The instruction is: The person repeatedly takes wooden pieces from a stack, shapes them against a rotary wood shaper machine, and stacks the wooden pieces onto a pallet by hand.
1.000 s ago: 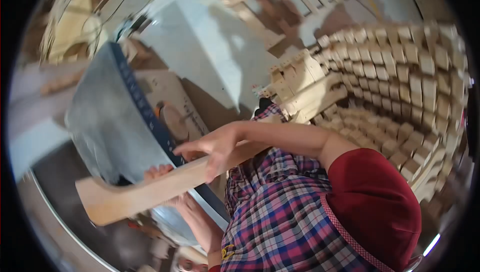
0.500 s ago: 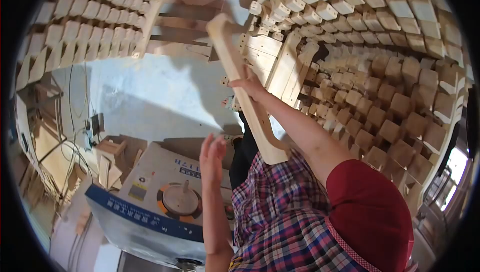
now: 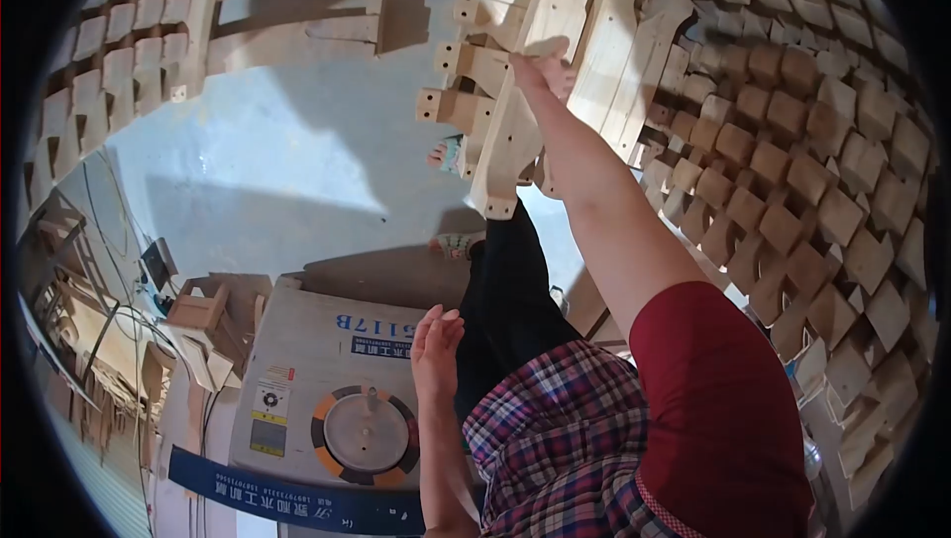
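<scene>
My right hand [image 3: 547, 74] reaches forward onto a stack of pale wooden parts, its fingers closed at the edge of a long curved wooden piece [image 3: 512, 142]. That piece lies among similar shaped pieces [image 3: 619, 53], and some parts have drilled holes at their ends. Nearer my body, my left hand [image 3: 437, 337] hangs with loosely bent fingers and holds nothing. It is just right of the grey machine top [image 3: 297, 340], above a round metal disc [image 3: 366, 431] with an orange and black ring.
Piled wooden blocks [image 3: 773, 166] fill the right side. A wooden rack [image 3: 297, 43] stands at the upper left over the blue-grey floor [image 3: 267, 161]. Cables and a small wooden box [image 3: 198, 308] are at the left. Another person's foot or hand, unclear which, shows by the stack.
The curved piece has gone from the air above my lap onto the stack, my right hand moving forward with it. My left hand, earlier under the piece, came away empty beside the machine.
</scene>
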The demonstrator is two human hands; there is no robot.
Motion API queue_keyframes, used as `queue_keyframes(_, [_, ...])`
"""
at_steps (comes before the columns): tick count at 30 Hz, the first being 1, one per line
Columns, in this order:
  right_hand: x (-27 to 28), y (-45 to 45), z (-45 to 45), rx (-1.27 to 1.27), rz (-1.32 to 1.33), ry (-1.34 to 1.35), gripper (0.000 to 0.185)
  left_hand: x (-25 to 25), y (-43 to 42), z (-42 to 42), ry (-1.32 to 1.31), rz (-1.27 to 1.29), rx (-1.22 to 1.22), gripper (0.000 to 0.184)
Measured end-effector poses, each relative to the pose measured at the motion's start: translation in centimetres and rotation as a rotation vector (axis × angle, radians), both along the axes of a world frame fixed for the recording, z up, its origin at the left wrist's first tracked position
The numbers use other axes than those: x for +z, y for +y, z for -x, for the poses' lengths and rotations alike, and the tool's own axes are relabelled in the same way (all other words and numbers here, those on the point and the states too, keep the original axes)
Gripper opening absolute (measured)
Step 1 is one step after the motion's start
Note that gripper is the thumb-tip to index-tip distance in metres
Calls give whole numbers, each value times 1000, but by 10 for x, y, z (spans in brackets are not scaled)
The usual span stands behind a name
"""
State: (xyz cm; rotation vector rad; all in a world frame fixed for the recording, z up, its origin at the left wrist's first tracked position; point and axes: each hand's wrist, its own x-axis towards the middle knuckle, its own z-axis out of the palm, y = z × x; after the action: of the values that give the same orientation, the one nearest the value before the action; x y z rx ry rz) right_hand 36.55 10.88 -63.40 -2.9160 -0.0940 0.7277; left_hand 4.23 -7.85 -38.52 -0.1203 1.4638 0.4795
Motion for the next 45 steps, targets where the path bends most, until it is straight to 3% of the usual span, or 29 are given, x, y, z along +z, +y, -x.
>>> queue_keyframes(1, [-9, 0, -2, 55, 17, -57, 77, -7, -4, 0, -10, 8, 23, 29])
queue_keyframes(3, [-20, -11, -11, 462, 174, -256, 72, -13, -10, -5, -16, 32, 41, 29])
queue_keyframes(6, [-35, -21, -23, 680, 227, -222, 71, -12, -1, -5, -35, 18, 78, 29])
queue_keyframes(9, [-46, -31, -20, 830, 199, -287, 68, 1, -1, 13, -13, -39, 120, 29])
queue_keyframes(11, [-46, -19, -18, 757, 279, -180, 62, 13, -9, 23, -3, -82, 152, 28])
queue_keyframes(13, [-59, -28, 0, 1033, 344, -528, 62, 9, -21, 29, 11, -70, 201, 28])
queue_keyframes(14, [-42, -30, 14, 1171, 260, -430, 62, 7, -30, 33, 29, -50, 226, 28])
queue_keyframes(16, [-7, -39, 48, 1455, 13, -190, 39, 6, -43, 35, 73, -9, 271, 29])
queue_keyframes(18, [49, -25, 107, 1593, 470, 158, 20, 10, -46, 22, 51, 6, 265, 29])
queue_keyframes(19, [21, -67, 106, 1706, 22, 67, 19, 13, -45, 12, 30, 12, 245, 29])
queue_keyframes(21, [-5, -124, 79, 1989, 165, 206, 19, 16, -42, 0, -14, 16, 194, 29])
queue_keyframes(27, [16, -148, 44, 1872, 4, 181, 24, 32, -42, -3, -26, -7, 122, 32])
queue_keyframes(31, [13, -152, 52, 1852, 104, 182, 28, 45, -45, 16, 44, -75, 162, 29])
queue_keyframes(34, [33, -144, 75, 1877, 138, 68, 21, 57, -50, 27, 47, -100, 197, 29])
queue_keyframes(36, [59, -134, 99, 2005, 531, 257, 15, 61, -53, 25, 29, -108, 220, 30])
queue_keyframes(37, [55, -137, 95, 2002, 539, 247, 15, 61, -53, 22, 18, -111, 221, 30])
queue_keyframes(41, [-9, -190, 100, 2017, 132, -27, 13, 64, -65, 13, -10, -79, 167, 32])
queue_keyframes(45, [3, -198, 106, 1911, 137, 33, 14, 66, -76, 10, -13, -33, 153, 32])
